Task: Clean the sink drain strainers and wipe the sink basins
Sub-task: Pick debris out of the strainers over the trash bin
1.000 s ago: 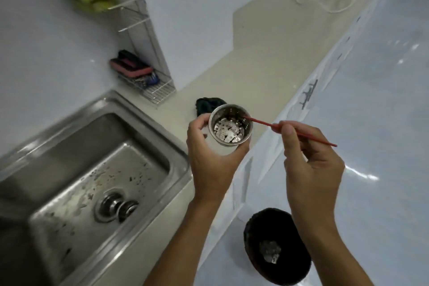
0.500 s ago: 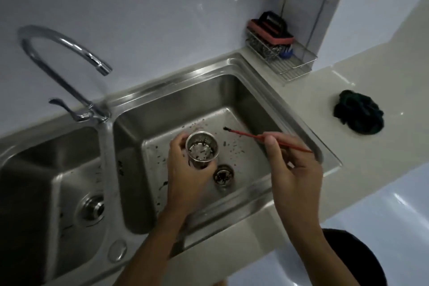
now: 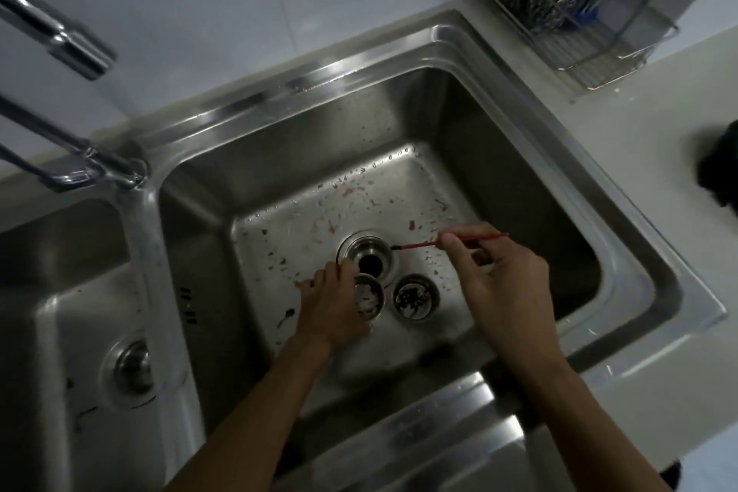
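My left hand [image 3: 333, 308] is down in the right sink basin [image 3: 499, 140] and grips a small steel strainer cup [image 3: 368, 299] just in front of the open drain hole [image 3: 369, 258]. A second strainer [image 3: 415, 296] with dark bits in it lies on the basin floor to the right of the cup. My right hand [image 3: 503, 284] pinches a thin red stick [image 3: 423, 244] whose dark tip points at the drain rim. Red and dark food scraps dot the basin floor. The left basin [image 3: 60, 272] has its own strainer [image 3: 131, 367] seated in the drain.
A chrome faucet [image 3: 68, 48] reaches in from the upper left. A wire rack [image 3: 575, 36] with a red-backed scrubber stands at the back right corner. A dark cloth [image 3: 719, 168] lies on the pale counter at the right edge.
The view swung from the counter and bin to the sink. My left hand lowered the strainer cup to the basin floor beside the drain. My right hand brought the red stick down to the drain rim.
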Demonstrator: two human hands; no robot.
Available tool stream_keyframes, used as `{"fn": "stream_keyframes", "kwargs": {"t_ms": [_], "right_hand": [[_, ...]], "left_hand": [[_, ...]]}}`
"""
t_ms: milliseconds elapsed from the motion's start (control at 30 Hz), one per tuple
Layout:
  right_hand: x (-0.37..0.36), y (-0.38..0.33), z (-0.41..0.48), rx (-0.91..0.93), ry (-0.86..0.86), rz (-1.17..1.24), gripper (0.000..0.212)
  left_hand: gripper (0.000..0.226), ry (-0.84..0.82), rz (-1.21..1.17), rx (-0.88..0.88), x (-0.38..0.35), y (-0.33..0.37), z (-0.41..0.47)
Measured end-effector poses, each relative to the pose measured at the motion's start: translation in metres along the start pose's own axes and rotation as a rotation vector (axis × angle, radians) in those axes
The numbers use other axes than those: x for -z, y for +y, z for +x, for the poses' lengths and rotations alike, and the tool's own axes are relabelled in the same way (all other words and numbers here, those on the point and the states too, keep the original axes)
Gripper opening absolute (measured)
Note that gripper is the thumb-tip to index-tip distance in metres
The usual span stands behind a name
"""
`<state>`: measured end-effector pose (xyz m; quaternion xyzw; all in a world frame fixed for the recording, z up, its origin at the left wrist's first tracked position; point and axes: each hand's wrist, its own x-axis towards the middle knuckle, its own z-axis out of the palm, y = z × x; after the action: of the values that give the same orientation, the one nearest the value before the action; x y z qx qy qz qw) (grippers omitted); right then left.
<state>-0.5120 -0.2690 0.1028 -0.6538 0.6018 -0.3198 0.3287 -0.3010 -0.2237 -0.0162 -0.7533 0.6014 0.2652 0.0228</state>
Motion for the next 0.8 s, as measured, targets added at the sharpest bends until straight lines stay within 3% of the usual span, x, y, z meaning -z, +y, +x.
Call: {"fn": "stream_keyframes", "kwargs": {"t_ms": [100,200,300,433,533,633,800], "right_hand": [[-0.006,0.003,0.010,-0.005,-0.002,-0.033,0.019],[-0.002,0.001,0.015,-0.009,-0.004,-0.021,0.018],[0.010,0.000,0.016,-0.021,-0.007,-0.019,0.020],[0.034,0.001,0.016,-0.031,0.039,-0.026,0.022],[0.053,0.003,0.012,-0.023,0.087,-0.006,0.021],[0.075,0.009,0.004,-0.019,0.143,0.033,0.020],[0.128,0.020,-0.036,-0.025,0.356,0.186,0.009]], "left_hand": [[0.115,0.021,0.127,-0.099,0.002,0.001,0.007],[0.127,-0.006,0.197,-0.356,0.005,0.013,0.019],[0.118,-0.117,0.245,-0.566,0.004,0.034,0.035],[0.094,-0.154,0.336,-0.668,-0.001,0.050,0.049],[0.088,-0.117,0.198,-0.587,-0.001,0.052,0.047],[0.090,0.022,-0.044,-0.480,0.014,0.069,0.036],[0.097,0.336,-0.412,-0.550,0.062,0.151,-0.001]]}}
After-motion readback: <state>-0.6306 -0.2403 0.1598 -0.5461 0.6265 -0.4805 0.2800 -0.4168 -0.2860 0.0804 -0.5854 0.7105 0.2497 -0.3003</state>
